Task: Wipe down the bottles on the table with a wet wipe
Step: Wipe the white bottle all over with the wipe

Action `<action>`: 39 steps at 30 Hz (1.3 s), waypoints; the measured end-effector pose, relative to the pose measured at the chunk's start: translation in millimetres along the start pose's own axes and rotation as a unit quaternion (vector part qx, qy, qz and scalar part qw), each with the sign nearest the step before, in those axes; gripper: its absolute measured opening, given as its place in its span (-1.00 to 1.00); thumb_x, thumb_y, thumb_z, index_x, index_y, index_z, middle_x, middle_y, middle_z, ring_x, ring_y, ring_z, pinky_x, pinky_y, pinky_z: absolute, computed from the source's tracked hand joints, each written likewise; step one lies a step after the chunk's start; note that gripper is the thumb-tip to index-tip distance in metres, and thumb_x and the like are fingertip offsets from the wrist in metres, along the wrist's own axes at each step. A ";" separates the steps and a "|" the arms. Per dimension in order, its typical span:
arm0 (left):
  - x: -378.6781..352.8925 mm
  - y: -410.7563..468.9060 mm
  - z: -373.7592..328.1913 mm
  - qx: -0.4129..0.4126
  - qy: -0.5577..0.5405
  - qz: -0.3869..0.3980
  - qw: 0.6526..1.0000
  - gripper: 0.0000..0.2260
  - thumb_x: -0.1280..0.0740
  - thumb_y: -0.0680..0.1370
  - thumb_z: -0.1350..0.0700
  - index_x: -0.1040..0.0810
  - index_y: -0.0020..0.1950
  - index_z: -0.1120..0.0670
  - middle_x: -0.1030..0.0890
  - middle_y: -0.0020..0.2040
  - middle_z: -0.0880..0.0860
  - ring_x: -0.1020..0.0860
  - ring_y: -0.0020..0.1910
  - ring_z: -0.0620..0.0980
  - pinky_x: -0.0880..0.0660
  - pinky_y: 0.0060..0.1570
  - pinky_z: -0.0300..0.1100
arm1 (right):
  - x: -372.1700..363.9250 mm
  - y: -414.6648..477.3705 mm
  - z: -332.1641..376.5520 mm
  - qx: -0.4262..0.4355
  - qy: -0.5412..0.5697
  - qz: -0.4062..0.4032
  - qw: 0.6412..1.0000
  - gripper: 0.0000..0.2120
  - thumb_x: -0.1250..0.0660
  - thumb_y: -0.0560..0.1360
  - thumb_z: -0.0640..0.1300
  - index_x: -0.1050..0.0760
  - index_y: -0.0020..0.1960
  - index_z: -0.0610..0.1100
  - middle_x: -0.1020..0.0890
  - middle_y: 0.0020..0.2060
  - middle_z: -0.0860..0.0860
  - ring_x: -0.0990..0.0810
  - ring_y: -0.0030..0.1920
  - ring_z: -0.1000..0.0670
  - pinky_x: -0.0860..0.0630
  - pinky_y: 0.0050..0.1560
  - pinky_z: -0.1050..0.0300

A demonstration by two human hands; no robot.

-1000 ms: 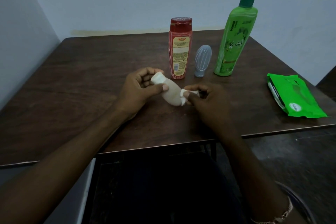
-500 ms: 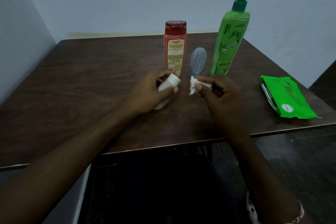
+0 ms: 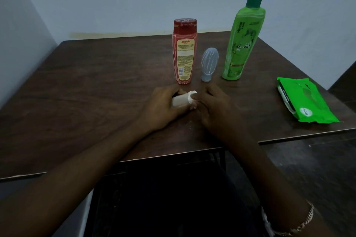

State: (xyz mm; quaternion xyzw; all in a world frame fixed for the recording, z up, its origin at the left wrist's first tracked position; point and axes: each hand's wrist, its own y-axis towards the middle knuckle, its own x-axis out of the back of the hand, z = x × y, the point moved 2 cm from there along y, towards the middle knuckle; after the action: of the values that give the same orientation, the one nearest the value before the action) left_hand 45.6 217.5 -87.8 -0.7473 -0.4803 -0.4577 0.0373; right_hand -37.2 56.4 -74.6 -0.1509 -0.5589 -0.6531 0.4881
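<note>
My left hand (image 3: pixel 163 107) grips a small white bottle (image 3: pixel 180 100), held tilted just above the dark wooden table (image 3: pixel 96 86). My right hand (image 3: pixel 213 107) pinches a white wet wipe (image 3: pixel 193 96) against the bottle's upper end; most of the wipe is hidden by the fingers. Behind the hands stand a red bottle (image 3: pixel 185 52), a small grey-blue bottle (image 3: pixel 209 64) upside down on its cap, and a tall green pump bottle (image 3: pixel 243 40).
A green pack of wet wipes (image 3: pixel 304 100) lies flat at the table's right edge. The table's front edge runs just below my wrists. Pale walls close in at the back and the left.
The right hand with the wipe moved left and came back against the white bottle after being apart from it. Both hands shifted slightly away from me, toward the red bottle.
</note>
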 end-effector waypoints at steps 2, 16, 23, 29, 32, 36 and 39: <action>0.4 -0.5 0.4 -0.011 -0.007 0.000 1.000 -0.77 -0.54 0.49 -0.06 -0.65 0.01 0.04 -0.67 -0.09 -0.14 -0.61 -0.11 -0.27 -0.47 -0.20 -0.40 | -0.1 -4.9 -0.2 -0.005 -0.014 -0.003 1.000 -0.86 -0.38 0.48 -0.31 -0.60 0.04 -0.21 -0.51 -0.12 -0.10 -0.51 -0.19 -0.09 -0.44 -0.25 0.08; -0.3 -5.2 -1.5 -0.062 -0.004 -0.012 0.998 -0.77 -0.54 0.49 0.03 -0.59 0.01 0.11 -0.68 -0.05 -0.04 -0.59 -0.11 -0.16 -0.52 -0.13 -0.13 | 3.7 1.0 6.9 -0.010 -0.024 -0.009 1.000 -0.84 -0.42 0.43 -0.30 -0.59 0.01 -0.22 -0.52 -0.08 -0.10 -0.50 -0.12 -0.06 -0.43 -0.22 0.10; -2.9 -9.8 -9.0 -0.129 0.022 -0.014 0.991 -0.74 -0.51 0.52 0.02 -0.52 0.01 0.12 -0.50 -0.07 -0.07 -0.41 -0.13 -0.21 -0.29 -0.18 -0.38 | 8.5 33.5 0.4 0.017 -0.055 0.057 0.997 -0.92 -0.40 0.40 -0.29 -0.62 -0.11 -0.25 -0.53 -0.11 -0.14 -0.50 -0.12 -0.13 -0.29 -0.15 0.11; -1.0 -13.1 -11.2 -0.132 0.011 -0.024 0.991 -0.69 -0.51 0.53 -0.07 -0.49 0.02 0.10 -0.49 -0.05 -0.07 -0.44 -0.15 -0.16 -0.37 -0.17 -0.38 | 30.7 63.9 -25.9 -0.096 0.149 0.236 0.955 -0.76 -0.32 0.52 -0.31 -0.70 0.02 -0.06 -0.74 -0.10 0.02 -0.68 -0.07 -0.08 -0.62 0.04 -0.08; 0.8 -13.9 -12.7 -0.125 0.004 -0.025 0.992 -0.68 -0.50 0.53 -0.09 -0.49 0.04 0.09 -0.53 -0.04 -0.05 -0.49 -0.14 -0.12 -0.44 -0.19 -0.25 | 26.1 58.0 -34.6 -0.172 0.300 0.230 0.910 -0.76 -0.31 0.53 -0.38 -0.69 0.00 -0.14 -0.74 -0.10 -0.08 -0.69 -0.02 -0.16 -0.62 0.09 -0.16; 2.9 -13.8 -15.2 -0.113 -0.015 -0.025 0.993 -0.64 -0.45 0.54 -0.13 -0.51 0.08 0.14 -0.62 -0.02 0.02 -0.57 -0.12 -0.07 -0.50 -0.18 -0.13 | 13.1 45.7 -39.4 -0.236 0.420 0.202 0.853 -0.76 -0.27 0.50 -0.47 -0.64 0.04 -0.28 -0.70 -0.08 -0.25 -0.65 -0.08 -0.15 -0.58 0.01 -0.03; 3.5 -13.4 -14.8 -0.105 -0.020 -0.036 0.994 -0.64 -0.41 0.56 -0.13 -0.49 0.09 0.15 -0.63 -0.04 0.01 -0.58 -0.15 -0.09 -0.51 -0.20 -0.08 | 2.8 36.5 -38.1 -0.277 0.471 0.175 0.819 -0.75 -0.22 0.53 -0.46 -0.62 0.04 -0.25 -0.70 -0.14 -0.17 -0.67 -0.17 -0.06 -0.61 -0.19 0.19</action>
State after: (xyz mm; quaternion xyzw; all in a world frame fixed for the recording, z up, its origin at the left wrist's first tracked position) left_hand 26.4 219.8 -81.9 -0.7383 -0.4566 -0.4919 -0.0671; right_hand 4.2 25.4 -63.8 -0.0491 -0.0199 -0.6752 0.7358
